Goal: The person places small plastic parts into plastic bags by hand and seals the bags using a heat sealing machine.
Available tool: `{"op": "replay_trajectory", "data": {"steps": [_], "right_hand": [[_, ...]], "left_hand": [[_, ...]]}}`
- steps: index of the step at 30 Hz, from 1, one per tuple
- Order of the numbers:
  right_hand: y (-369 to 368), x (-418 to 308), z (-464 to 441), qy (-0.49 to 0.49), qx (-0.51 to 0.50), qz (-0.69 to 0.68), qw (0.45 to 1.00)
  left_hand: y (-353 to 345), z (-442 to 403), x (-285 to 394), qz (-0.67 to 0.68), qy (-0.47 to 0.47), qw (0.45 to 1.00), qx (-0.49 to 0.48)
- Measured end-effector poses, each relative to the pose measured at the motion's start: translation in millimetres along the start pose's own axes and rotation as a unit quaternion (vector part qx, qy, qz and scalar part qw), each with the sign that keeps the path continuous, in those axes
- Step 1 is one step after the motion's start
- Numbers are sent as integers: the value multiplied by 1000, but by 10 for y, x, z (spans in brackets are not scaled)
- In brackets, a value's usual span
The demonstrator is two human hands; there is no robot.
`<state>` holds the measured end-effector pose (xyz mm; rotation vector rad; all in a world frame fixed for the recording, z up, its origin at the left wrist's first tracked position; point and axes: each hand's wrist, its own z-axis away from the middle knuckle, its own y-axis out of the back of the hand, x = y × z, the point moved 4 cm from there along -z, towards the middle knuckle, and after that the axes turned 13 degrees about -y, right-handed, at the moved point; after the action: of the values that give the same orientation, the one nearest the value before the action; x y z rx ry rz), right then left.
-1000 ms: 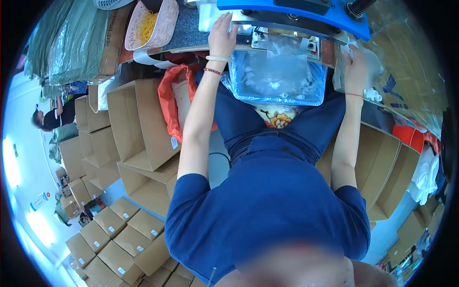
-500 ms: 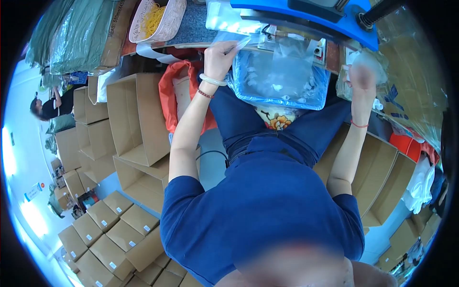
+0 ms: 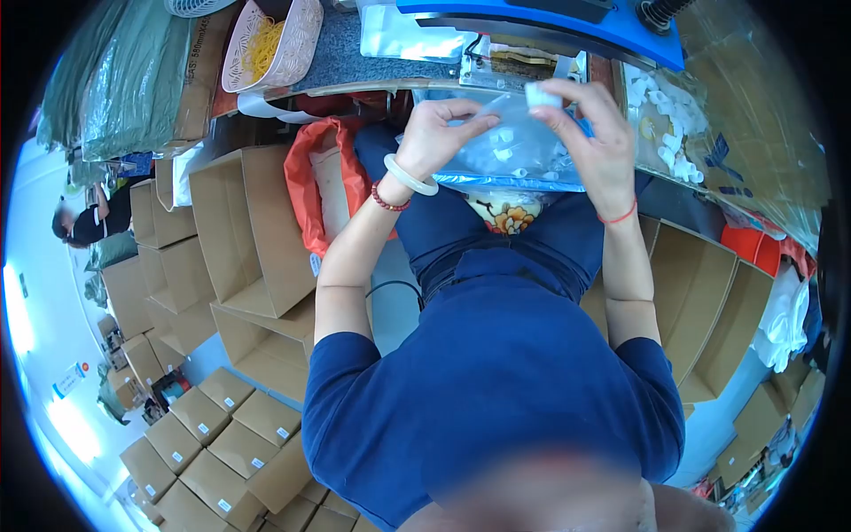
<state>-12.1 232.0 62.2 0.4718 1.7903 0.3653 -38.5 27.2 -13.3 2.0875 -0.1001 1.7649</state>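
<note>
My left hand [image 3: 436,140] pinches the edge of a clear plastic bag [image 3: 503,108]. Between the fingertips of my right hand [image 3: 596,129] is a small white plastic piece [image 3: 541,96], close to the bag's right side. Beneath both hands, above my lap, sits a bin lined with blue plastic [image 3: 532,183], with several small white pieces [image 3: 503,152] inside. To the right of my right hand, more white pieces [image 3: 678,146] lie in an opened clear bag on the worktop.
A blue-framed machine [image 3: 550,27] stands over the worktop's far edge. At the upper left are a white basket [image 3: 306,40] of yellow rubber bands and flat clear bags [image 3: 409,35]. Open cartons [image 3: 235,230], an orange-red bag [image 3: 306,191] and stacked boxes surround me. Another person [image 3: 93,217] is far left.
My right hand has moved left from the pile of white pieces to the clear bag, bringing a white piece. My left hand has come slightly down and right with the bag.
</note>
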Motion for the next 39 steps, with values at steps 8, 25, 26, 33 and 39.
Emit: {"op": "replay_trajectory", "data": {"steps": [8, 25, 26, 33, 39], "right_hand": [[-6, 225, -152, 11, -220, 126, 967], [523, 1804, -197, -119, 70, 420, 897], [508, 1822, -173, -129, 72, 415, 898], [738, 1543, -7, -212, 91, 196, 953], [546, 811, 185, -67, 15, 161, 985]], "left_hand": [[-242, -19, -202, 192, 104, 954, -204], [0, -528, -755, 172, 108, 979, 27], [240, -604, -825, 92, 46, 991, 90], [474, -322, -921, -505, -254, 825, 0], [718, -135, -608, -366, -210, 900, 111]]}}
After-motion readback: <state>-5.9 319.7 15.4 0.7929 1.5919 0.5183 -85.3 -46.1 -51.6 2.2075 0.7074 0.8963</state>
